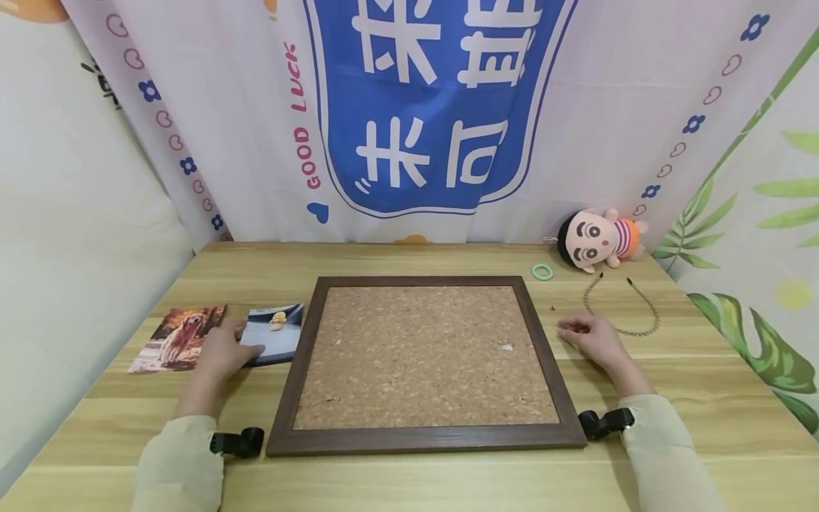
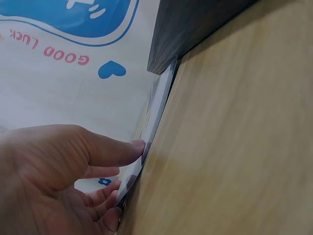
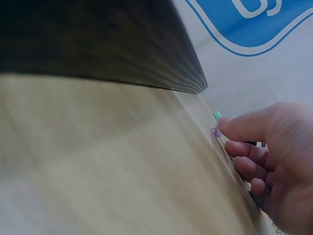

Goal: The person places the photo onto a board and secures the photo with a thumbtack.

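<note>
My left hand (image 1: 222, 350) grips the edge of a photo (image 1: 275, 341) of a small yellow toy on a pale surface. In the left wrist view the thumb lies on the photo (image 2: 155, 111) and the other fingers are at its edge. A dog photo (image 1: 179, 341) lies partly under this hand. To the right of the framed corkboard (image 1: 429, 355), my right hand (image 1: 595, 338) is low at the table, fingers curled. Its thumb and fingertips pinch a small pale purple thing (image 3: 218, 131), mostly hidden; I cannot tell its kind.
Beyond the right hand are a tiny brown thing (image 1: 553, 308), a green ring (image 1: 542, 266), a beaded headband (image 1: 654, 323) and a doll (image 1: 598, 238) lying on its side. A printed curtain (image 1: 256, 142) hangs behind the wooden table (image 1: 397, 483).
</note>
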Tool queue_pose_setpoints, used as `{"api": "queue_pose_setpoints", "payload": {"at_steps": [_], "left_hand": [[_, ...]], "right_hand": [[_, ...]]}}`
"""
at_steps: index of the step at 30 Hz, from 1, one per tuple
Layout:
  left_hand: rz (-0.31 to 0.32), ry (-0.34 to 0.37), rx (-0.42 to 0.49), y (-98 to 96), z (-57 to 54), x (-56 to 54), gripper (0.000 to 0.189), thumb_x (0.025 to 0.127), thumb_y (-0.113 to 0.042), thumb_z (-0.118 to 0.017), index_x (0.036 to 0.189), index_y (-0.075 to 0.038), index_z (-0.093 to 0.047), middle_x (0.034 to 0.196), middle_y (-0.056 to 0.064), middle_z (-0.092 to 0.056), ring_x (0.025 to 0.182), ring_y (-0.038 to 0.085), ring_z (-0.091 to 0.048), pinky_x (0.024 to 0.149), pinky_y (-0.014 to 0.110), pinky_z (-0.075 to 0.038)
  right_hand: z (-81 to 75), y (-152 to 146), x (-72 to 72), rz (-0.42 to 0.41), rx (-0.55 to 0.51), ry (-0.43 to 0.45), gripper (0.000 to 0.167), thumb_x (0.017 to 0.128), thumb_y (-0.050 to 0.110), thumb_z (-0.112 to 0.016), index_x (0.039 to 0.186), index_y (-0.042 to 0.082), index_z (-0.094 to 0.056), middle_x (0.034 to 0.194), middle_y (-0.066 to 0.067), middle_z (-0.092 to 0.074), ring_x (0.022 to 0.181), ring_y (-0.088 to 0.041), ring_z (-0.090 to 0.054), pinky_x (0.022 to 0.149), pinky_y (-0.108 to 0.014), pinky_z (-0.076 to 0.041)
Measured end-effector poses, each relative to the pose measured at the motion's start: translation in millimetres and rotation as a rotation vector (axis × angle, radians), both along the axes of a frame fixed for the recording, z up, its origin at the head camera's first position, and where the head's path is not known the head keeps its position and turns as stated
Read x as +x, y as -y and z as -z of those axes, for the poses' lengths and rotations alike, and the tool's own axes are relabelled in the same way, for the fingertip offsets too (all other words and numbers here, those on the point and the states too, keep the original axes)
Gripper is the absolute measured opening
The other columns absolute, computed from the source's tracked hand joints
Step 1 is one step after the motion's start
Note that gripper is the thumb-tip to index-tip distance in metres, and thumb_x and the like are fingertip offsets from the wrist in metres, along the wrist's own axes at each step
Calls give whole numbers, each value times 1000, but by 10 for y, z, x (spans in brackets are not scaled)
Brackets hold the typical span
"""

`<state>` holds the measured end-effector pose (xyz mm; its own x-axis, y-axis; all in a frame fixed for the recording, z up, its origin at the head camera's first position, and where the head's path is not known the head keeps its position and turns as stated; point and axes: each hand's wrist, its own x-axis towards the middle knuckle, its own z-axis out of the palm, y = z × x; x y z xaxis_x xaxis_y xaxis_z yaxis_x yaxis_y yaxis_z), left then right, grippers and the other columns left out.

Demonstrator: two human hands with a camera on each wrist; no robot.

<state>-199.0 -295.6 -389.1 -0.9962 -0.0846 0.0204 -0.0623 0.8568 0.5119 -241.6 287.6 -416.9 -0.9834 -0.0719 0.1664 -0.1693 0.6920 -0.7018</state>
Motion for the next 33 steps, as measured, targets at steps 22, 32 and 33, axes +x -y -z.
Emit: {"api": "queue_pose_setpoints", "payload": {"at_steps": [22, 32, 33], "left_hand": [[-162, 58, 274, -1, -3, 7, 39, 77, -2, -45, 115, 7, -47, 111, 31, -39, 99, 40, -37, 82, 51, -30], [-178, 72, 411, 85, -69, -4, 44, 81, -3, -47, 124, 6, -40, 126, 31, -31, 115, 41, -28, 91, 50, -24], [-183, 71, 404, 98, -83, -1, 44, 82, -4, -48, 124, 5, -40, 126, 31, -31, 116, 42, -27, 91, 50, -24]], "right_hand": [[-14, -1, 21, 0, -34, -3, 15, 82, 11, -58, 84, -3, -62, 76, -9, -59, 64, -12, -47, 56, -24, -37], [-80, 0, 17, -11, -355, 125, 21, 86, 8, -51, 93, -12, -50, 78, -9, -63, 67, -9, -60, 55, -24, -46], [-84, -2, 19, -9, -373, 131, 22, 86, 8, -51, 94, -12, -49, 77, -7, -63, 67, -9, -60, 55, -24, -46]]}}
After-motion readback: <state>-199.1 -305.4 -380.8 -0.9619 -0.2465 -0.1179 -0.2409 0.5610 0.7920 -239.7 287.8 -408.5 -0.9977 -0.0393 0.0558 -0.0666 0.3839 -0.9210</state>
